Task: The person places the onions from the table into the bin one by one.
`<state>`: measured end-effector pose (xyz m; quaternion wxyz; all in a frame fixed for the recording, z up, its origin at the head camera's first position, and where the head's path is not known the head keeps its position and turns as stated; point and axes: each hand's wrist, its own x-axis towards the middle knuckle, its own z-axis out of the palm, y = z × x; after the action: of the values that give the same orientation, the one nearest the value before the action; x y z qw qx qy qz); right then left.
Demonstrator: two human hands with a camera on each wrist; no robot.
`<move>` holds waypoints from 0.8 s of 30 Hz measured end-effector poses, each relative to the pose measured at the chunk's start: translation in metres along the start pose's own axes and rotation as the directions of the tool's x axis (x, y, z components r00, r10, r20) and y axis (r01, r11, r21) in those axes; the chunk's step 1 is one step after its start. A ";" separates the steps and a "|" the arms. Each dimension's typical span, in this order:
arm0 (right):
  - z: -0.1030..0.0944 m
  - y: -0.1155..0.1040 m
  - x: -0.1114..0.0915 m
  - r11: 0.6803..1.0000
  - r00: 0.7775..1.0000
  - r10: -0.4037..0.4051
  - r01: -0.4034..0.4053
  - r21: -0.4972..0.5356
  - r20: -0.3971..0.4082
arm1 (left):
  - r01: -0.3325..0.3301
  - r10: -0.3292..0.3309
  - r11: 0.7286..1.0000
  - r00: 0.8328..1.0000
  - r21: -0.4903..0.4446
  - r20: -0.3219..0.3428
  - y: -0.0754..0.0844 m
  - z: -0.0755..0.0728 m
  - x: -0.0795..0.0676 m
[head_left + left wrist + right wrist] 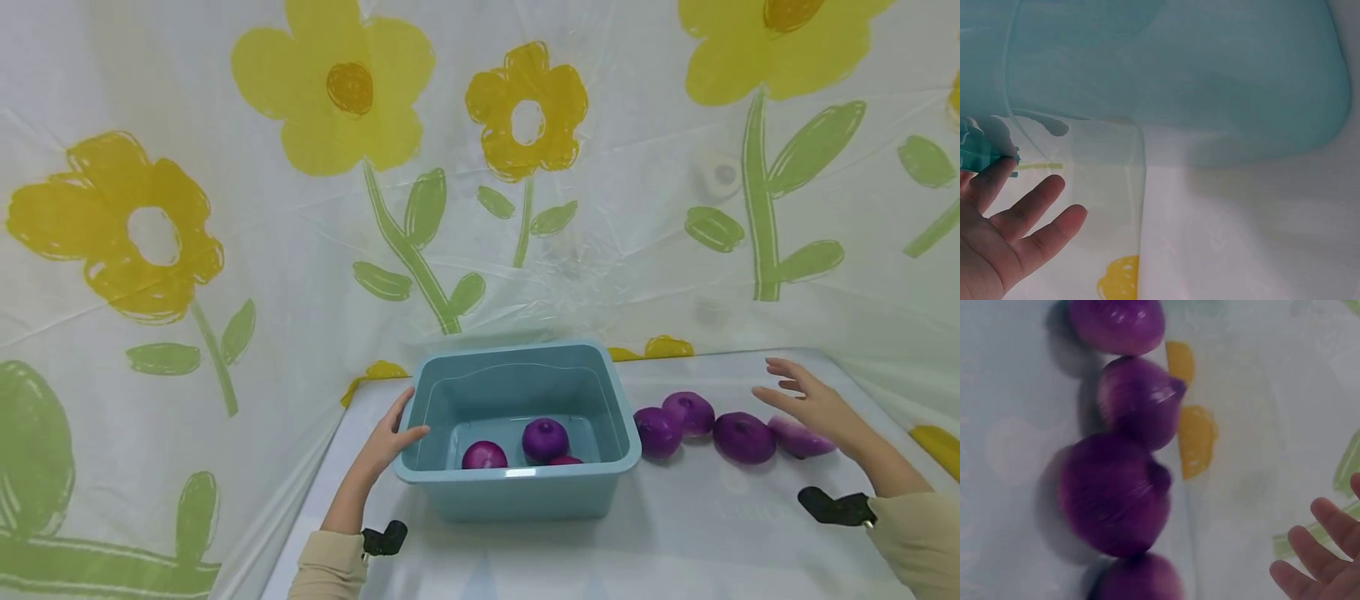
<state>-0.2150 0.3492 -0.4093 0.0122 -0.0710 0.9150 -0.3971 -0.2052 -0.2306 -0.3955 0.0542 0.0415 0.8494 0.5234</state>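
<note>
A blue-green plastic bin [517, 498] stands on the table with 3 purple onions [546, 440] showing inside. At its left rim is my left hand [387, 437], the thumb reaching over the edge and the fingers along the outside. The left wrist view shows these fingers [1038, 200] straight and spread below the bin's wall [1210, 81]. Right of the bin, several purple onions [744, 437] lie in a row. My right hand [813, 404] hovers by the row's right end, fingers extended and holding nothing. The right wrist view shows it apart from the nearest large onion [1113, 497].
A white cloth-like cover [712, 533] lies over the table. Behind it hangs a pale curtain [600, 208] with yellow flowers and green leaves. Each wrist carries a black strap-on mount [834, 507].
</note>
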 end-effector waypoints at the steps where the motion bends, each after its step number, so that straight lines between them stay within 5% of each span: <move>1: 0.002 0.005 -0.002 1.000 1.000 0.018 -0.018 0.013 0.008 | 0.005 -0.005 1.000 1.000 -0.002 -0.002 0.001 0.000 -0.001; 6: 0.014 0.028 -0.005 0.995 0.996 0.087 -0.087 0.047 0.000 | 0.005 -0.005 1.000 1.000 -0.001 -0.006 0.004 0.000 -0.002; 11: 0.029 0.047 -0.008 0.996 0.987 0.088 -0.083 0.040 -0.134 | 0.006 -0.006 1.000 1.000 -0.010 -0.003 0.002 0.000 0.000; 16: 0.041 0.065 -0.010 0.996 0.967 0.028 -0.049 -0.078 -0.255 | 0.010 -0.010 1.000 1.000 -0.002 -0.005 0.000 0.000 0.000; 24: 0.046 0.087 -0.013 0.983 0.966 0.093 -0.127 -0.130 -0.240 | 0.020 -0.020 1.000 1.000 -0.003 -0.007 0.001 0.000 -0.001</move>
<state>-0.2085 0.3765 -0.5050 -0.0785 0.0263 0.9389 -0.3340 -0.2044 -0.2302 -0.3945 0.0564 0.0309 0.8491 0.5243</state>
